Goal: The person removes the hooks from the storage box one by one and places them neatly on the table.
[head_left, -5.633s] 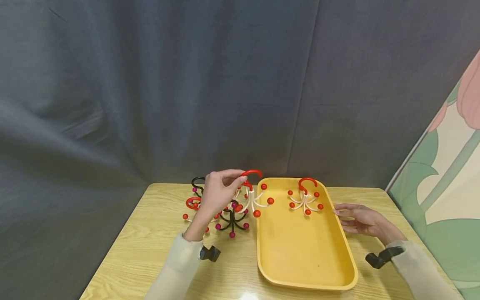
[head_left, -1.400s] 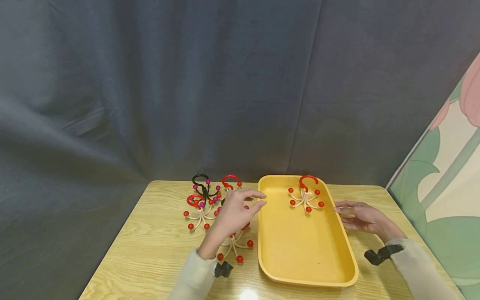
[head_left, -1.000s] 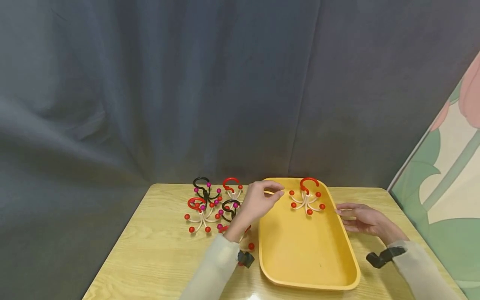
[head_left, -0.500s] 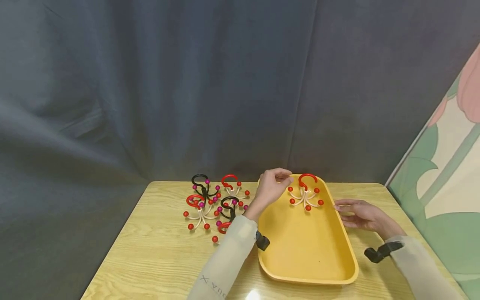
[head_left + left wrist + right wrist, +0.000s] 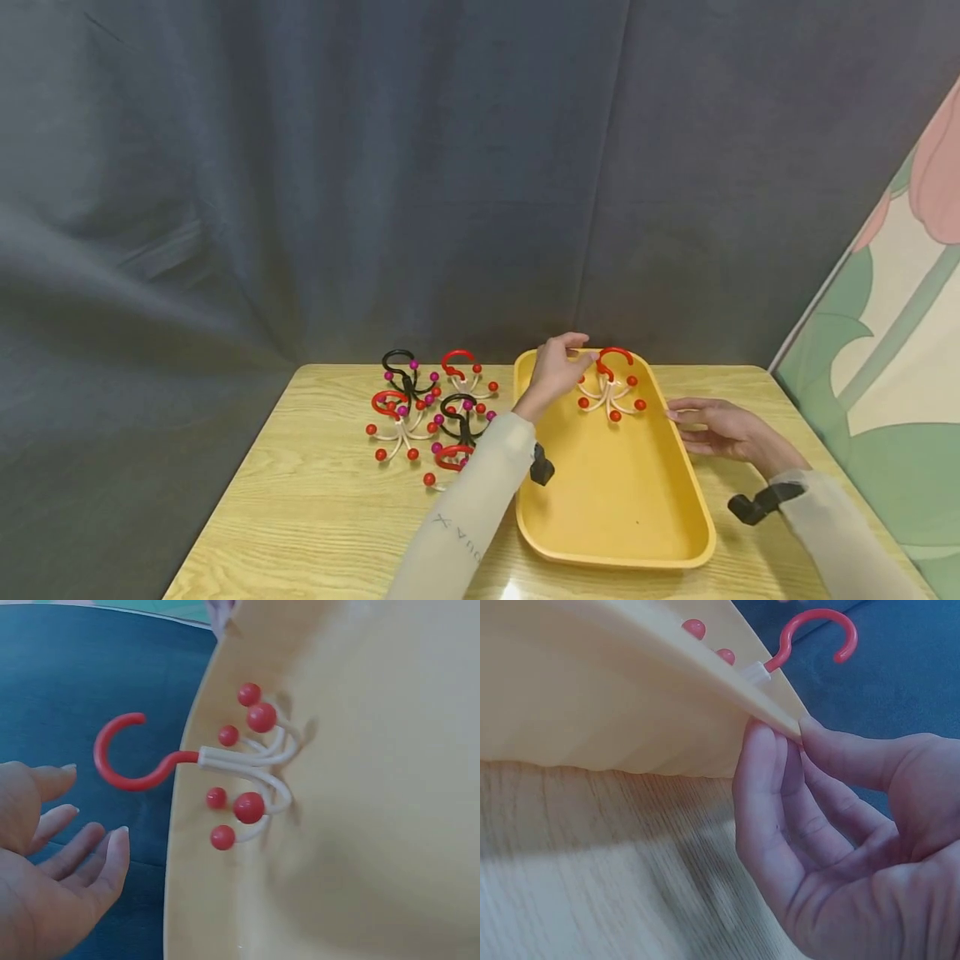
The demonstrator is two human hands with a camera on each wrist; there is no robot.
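A claw-shaped hanger point(image 5: 610, 387) with a red hook, white curved arms and red ball tips stands at the far end of the yellow tray point(image 5: 615, 492). My left hand point(image 5: 557, 372) hovers beside its red hook. In the left wrist view the fingers of this hand point(image 5: 64, 877) are spread apart, with a gap between them and the hanger point(image 5: 214, 756). At the tray's right side, my right hand point(image 5: 726, 432) holds the rim. The right wrist view has the hand point(image 5: 870, 825) pinching the tray edge point(image 5: 630, 690), thumb above and fingers below.
Left of the tray, several similar hangers cluster on the wooden table point(image 5: 300, 483): red-and-white ones point(image 5: 400, 423) and black ones with magenta balls point(image 5: 465, 429). My left forearm partly covers the nearest red-hooked hanger point(image 5: 453, 460). A dark curtain point(image 5: 450, 183) hangs behind.
Earlier my left hand held a red-and-white hanger above the tray's left edge; that hand then let go and moved right and back to the tray's hanger. My right hand stays at the rim.
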